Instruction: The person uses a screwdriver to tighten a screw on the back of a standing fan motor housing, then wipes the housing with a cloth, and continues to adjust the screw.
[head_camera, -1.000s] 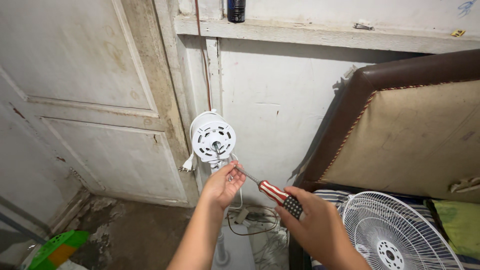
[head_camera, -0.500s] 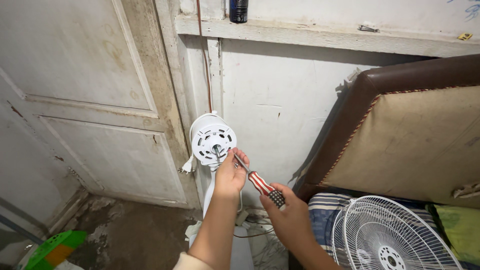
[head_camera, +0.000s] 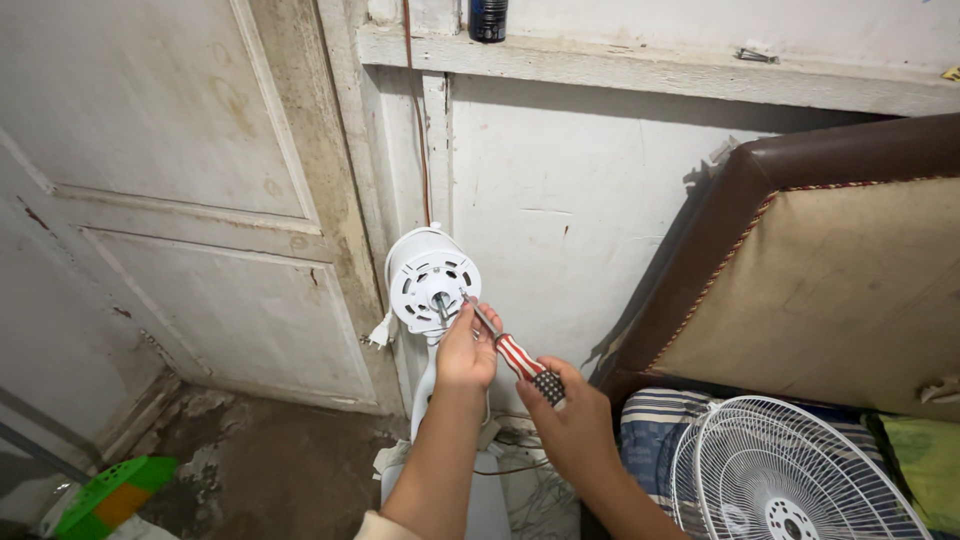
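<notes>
Head view shows a white fan motor housing (head_camera: 433, 279) on its stand, just in front of the wall, with a door frame (head_camera: 330, 200) close at its left and a brown cushioned board (head_camera: 800, 280) leaning well to the right. Left hand (head_camera: 466, 347) steadies the screwdriver (head_camera: 505, 345) shaft near the housing; right hand (head_camera: 572, 420) is closed on its striped handle. Its long axis slants up-left, tip toward the housing's face.

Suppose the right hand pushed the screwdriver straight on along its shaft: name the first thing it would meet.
The right hand aims the screwdriver up-left; its tip would meet the white fan motor housing face, probably already touching.
</notes>
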